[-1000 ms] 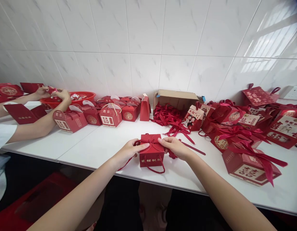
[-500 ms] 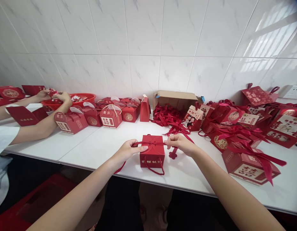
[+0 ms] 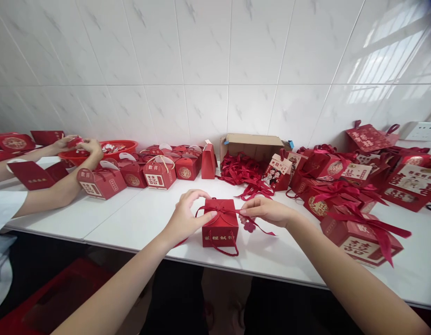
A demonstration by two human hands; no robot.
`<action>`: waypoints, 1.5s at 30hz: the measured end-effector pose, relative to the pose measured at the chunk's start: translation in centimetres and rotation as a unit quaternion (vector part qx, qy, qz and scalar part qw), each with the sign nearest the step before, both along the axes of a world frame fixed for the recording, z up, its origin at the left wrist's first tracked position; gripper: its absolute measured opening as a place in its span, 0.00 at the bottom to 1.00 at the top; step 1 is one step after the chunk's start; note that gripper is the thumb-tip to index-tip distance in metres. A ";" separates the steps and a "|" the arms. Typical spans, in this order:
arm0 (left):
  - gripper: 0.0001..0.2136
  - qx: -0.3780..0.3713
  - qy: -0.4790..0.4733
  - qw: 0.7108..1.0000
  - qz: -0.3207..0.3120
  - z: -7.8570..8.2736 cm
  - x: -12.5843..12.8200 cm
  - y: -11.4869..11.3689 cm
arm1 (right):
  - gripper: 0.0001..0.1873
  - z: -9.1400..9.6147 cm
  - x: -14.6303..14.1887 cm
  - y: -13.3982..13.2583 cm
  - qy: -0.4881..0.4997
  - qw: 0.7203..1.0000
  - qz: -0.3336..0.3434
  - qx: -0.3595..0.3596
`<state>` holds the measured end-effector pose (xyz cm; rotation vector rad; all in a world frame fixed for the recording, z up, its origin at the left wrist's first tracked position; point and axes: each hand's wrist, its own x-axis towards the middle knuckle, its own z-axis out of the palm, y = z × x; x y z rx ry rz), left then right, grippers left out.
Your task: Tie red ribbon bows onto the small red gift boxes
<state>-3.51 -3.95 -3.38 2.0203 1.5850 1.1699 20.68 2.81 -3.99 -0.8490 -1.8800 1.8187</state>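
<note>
A red gift box with gold lettering and a twisted cord handle stands upright on the white table in front of me. A thin red ribbon crosses its lid, with a knot at the middle. My left hand grips the box from its left side, thumb on the lid by the knot and fingers curved toward the back edge. Between thumb and fingers, my right hand pinches the ribbon at the box's right side. The ribbon's loose end hangs below that hand, near a small flower-shaped tag.
Behind the box, a cardboard carton spills red ribbons. Finished boxes with bows crowd the right. More red boxes line the left. Another person's hands work over a red basin at far left.
My left hand has shifted from pinching the ribbon to the box, its fingers raised and spread toward the back. My right hand still holds the ribbon, whose loose end now hangs below it.
</note>
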 end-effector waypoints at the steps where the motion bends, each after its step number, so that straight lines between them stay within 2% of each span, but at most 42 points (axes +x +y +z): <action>1: 0.11 0.013 0.027 0.999 -0.031 0.4 0.6 0.0 | 0.11 0.3 -0.1 0.0 0.016 1.000 -0.005 -0.007; 4: 0.07 0.035 0.097 0.992 -0.073 1.1 2.4 0.3 | 0.10 1.3 -0.6 -0.2 0.057 0.998 -0.024 -0.032; 9: 0.04 0.062 0.137 0.988 -0.043 1.0 4.0 1.3 | 0.13 1.8 -0.9 -0.2 0.065 0.995 -0.060 -0.046; 12: 0.05 0.067 0.118 0.991 -0.004 0.8 4.0 1.4 | 0.14 1.5 -0.4 -0.2 0.034 0.996 -0.079 -0.016; 15: 0.06 0.077 0.117 0.990 0.012 0.7 3.7 1.4 | 0.15 0.9 -0.3 -0.3 0.012 0.995 -0.095 0.043; 22: 0.03 0.126 0.104 0.986 0.030 0.7 3.9 1.3 | 0.25 0.3 -3.1 -1.2 0.048 0.976 -0.134 0.166; 24: 0.04 0.136 0.109 0.984 0.033 0.6 3.9 1.3 | 0.23 0.2 -3.9 -1.4 0.074 0.973 -0.128 0.177; 29: 0.07 0.152 0.111 0.980 0.072 0.6 3.8 1.4 | 0.16 -0.5 -5.5 -1.8 0.133 0.974 -0.107 0.149; 31: 0.08 0.121 0.069 0.988 0.072 0.9 3.6 1.2 | 0.14 -0.8 -6.1 -2.0 0.138 0.971 -0.125 0.150; 33: 0.10 0.058 -0.020 0.997 0.042 1.4 3.1 1.0 | 0.12 -1.1 -6.6 -2.1 0.137 0.963 -0.171 0.160; 35: 0.11 -0.010 -0.122 0.992 0.002 1.8 2.2 0.9 | 0.13 -1.4 -7.0 -2.0 0.128 0.953 -0.215 0.168; 37: 0.11 -0.042 -0.184 0.982 -0.005 1.7 1.2 1.1 | 0.14 -1.8 -7.1 -1.9 0.114 0.949 -0.238 0.170; 41: 0.14 -0.072 -0.186 0.979 0.041 0.1 -0.5 1.8 | 0.15 -2.5 -7.4 -1.6 0.136 0.948 -0.224 0.179; 43: 0.17 -0.133 -0.172 0.976 0.028 -1.0 -0.8 2.1 | 0.14 -2.8 -7.6 -1.5 0.165 0.947 -0.205 0.184; 45: 0.18 -0.218 -0.173 0.960 -0.009 -1.6 -0.9 2.2 | 0.12 -2.9 -7.9 -1.6 0.166 0.946 -0.207 0.184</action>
